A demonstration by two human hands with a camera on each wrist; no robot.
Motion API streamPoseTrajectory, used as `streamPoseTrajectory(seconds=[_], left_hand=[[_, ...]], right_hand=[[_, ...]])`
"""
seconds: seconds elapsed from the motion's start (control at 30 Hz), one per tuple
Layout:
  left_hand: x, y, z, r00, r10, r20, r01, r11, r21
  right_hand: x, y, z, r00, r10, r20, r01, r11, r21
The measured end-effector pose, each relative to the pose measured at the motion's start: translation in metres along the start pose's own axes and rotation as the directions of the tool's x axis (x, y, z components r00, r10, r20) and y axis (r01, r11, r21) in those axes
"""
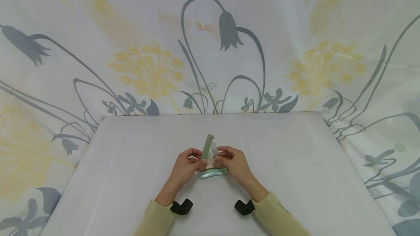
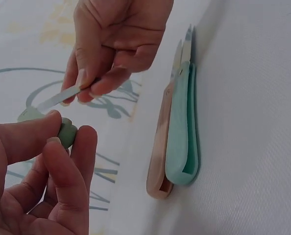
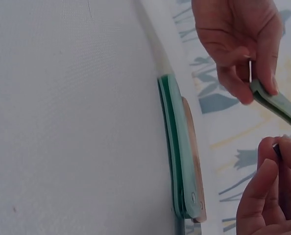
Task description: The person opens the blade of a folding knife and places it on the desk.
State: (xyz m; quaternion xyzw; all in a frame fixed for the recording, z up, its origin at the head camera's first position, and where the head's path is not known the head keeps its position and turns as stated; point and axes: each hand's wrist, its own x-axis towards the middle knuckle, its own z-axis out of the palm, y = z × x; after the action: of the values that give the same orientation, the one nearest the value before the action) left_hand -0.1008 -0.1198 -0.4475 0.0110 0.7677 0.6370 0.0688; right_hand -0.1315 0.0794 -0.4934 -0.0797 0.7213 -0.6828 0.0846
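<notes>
A folding knife with a sage-green handle (image 1: 206, 148) is held up between both hands, its blade (image 1: 214, 148) partly unfolded so the two make a narrow V with the pivot at the top. My left hand (image 1: 185, 166) pinches the handle's lower end between thumb and fingers. On the other side, my right hand (image 1: 238, 165) pinches the blade near its tip, which the fingers partly cover. Just below the hands lie a teal folding knife (image 2: 181, 132) and a tan folding knife (image 2: 160, 142), side by side, blades out of their handles.
The white tabletop (image 1: 131, 177) surrounds the hands. Behind it and along both sides hangs a white cloth with grey and yellow flowers (image 1: 229, 28). Black wrist pieces (image 1: 182, 207) stick out from both sleeves above the table.
</notes>
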Motion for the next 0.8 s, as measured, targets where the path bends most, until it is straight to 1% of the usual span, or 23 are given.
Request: streamPoseTrajectory(seconds=[0.03, 0.07, 0.17, 0.27, 0.3, 0.37, 0.5, 0.63, 0.8], left_hand=[[0.000, 0.000, -0.001, 1.000, 0.001, -0.002, -0.001, 1.000, -0.003], [0.000, 0.000, -0.003, 1.000, 0.002, -0.003, -0.002, 1.000, -0.003], [0.006, -0.017, -0.006, 1.000, 0.008, -0.009, -0.008, 1.000, -0.011], [0.013, -0.032, -0.009, 1.000, 0.001, -0.018, -0.001, 1.000, -0.018], [0.015, -0.037, -0.010, 1.000, 0.003, -0.021, -0.003, 1.000, -0.022], [0.015, -0.036, -0.012, 1.000, 0.011, -0.029, -0.011, 1.000, -0.023], [0.014, -0.036, -0.016, 0.999, 0.031, -0.039, -0.032, 0.999, -0.014], [0.013, -0.034, -0.021, 0.998, 0.047, -0.050, -0.045, 0.998, 0.038], [0.011, -0.032, -0.026, 0.994, 0.092, -0.061, -0.085, 0.991, 0.104]], right_hand=[[0.000, 0.000, -0.002, 1.000, -0.004, 0.002, 0.004, 1.000, -0.004], [-0.002, -0.006, -0.003, 1.000, -0.003, 0.007, 0.003, 1.000, -0.007], [-0.007, -0.021, -0.006, 1.000, -0.014, 0.028, 0.014, 0.999, -0.030], [-0.013, -0.036, -0.007, 0.999, -0.021, 0.031, 0.024, 0.997, -0.076], [-0.014, -0.037, -0.008, 0.999, -0.026, 0.029, 0.029, 0.995, -0.091], [-0.014, -0.037, -0.010, 0.999, -0.034, 0.020, 0.036, 0.992, -0.121], [-0.009, -0.024, -0.017, 0.996, -0.089, 0.029, 0.093, 0.977, -0.190], [-0.004, -0.012, -0.027, 0.988, -0.140, 0.065, 0.152, 0.955, -0.255], [-0.002, -0.010, -0.038, 0.981, -0.153, 0.120, 0.185, 0.921, -0.344]])
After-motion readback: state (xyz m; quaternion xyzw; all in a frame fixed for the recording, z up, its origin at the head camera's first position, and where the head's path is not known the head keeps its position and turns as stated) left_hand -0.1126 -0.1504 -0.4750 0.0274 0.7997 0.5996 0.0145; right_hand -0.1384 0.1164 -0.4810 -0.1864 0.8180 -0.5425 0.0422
